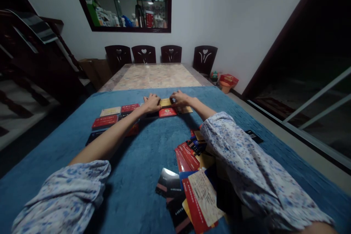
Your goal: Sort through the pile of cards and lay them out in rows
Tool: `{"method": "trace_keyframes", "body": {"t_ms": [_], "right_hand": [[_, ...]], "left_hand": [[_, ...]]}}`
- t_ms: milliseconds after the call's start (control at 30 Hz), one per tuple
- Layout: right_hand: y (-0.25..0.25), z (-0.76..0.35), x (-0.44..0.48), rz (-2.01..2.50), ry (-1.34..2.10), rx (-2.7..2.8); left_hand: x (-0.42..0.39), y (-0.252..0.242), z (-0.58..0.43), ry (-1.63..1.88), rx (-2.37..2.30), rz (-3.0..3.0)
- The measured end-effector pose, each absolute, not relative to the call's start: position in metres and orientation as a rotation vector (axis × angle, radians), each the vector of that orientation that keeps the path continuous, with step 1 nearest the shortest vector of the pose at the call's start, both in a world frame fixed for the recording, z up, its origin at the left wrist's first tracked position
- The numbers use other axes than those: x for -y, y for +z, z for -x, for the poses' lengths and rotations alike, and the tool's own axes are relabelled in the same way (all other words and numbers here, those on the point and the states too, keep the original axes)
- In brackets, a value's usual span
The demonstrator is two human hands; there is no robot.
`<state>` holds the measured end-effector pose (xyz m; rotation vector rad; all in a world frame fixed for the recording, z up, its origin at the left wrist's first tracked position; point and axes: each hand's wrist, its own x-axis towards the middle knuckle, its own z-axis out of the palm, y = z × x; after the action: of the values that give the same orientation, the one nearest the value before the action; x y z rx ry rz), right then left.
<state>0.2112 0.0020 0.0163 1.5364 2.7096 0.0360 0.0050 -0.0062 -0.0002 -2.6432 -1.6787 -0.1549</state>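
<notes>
At the far part of the blue cloth, my left hand and my right hand are on either side of a yellow card. Curled fingers of both hands press at its left and right ends. Directly in front of it lies a red card. Another yellowish card sits partly under my right hand. Left of my hands are laid-out cards: a red one, a cream one and a larger red stack. My left forearm hides some of them.
A loose heap of mixed cards lies near me, partly under my right sleeve. A single black card is at the right edge of the blue cloth. Beyond are the bare tabletop and several dark chairs.
</notes>
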Motion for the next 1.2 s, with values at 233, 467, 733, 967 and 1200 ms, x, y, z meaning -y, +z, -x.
{"method": "trace_keyframes", "body": {"t_ms": [233,467,733,967,1200], "right_hand": [[0.009,-0.208,-0.013,-1.542,0.027,-2.679],[0.003,-0.209,-0.020,-1.541,0.029,-2.705],[-0.003,-0.210,-0.024,-1.526,-0.063,-2.743],[-0.005,-0.210,-0.028,-1.527,-0.060,-2.749],[-0.007,-0.211,-0.029,-1.519,-0.008,-2.752]], "left_hand": [[-0.001,-0.004,-0.005,-0.140,1.715,2.647],[-0.005,-0.007,-0.004,-0.116,1.734,2.659],[-0.008,-0.007,-0.003,-0.099,1.733,2.686],[-0.007,-0.006,-0.004,-0.079,1.746,2.691],[-0.007,-0.001,-0.004,0.020,1.744,2.697]]}}
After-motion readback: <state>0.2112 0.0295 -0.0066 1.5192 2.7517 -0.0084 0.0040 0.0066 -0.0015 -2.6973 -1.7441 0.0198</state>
